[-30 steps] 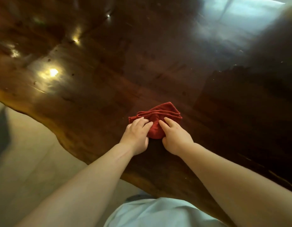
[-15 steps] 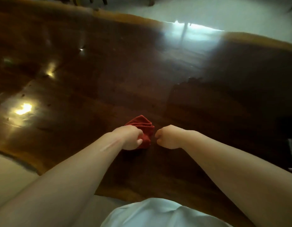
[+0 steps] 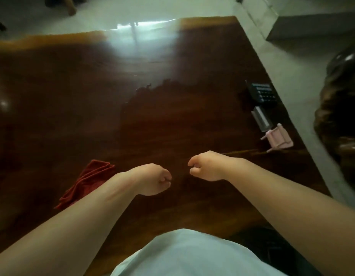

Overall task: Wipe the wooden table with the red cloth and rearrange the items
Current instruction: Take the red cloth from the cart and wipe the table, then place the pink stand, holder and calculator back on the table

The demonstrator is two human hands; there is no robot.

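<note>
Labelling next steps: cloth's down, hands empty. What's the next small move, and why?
Likely the right hand reaches for the pink stand: the red cloth lies on the wooden table, the left hand is empty too, and that stand is the nearest item on its side.

Glossy dark wooden table; soft red cloth.
</note>
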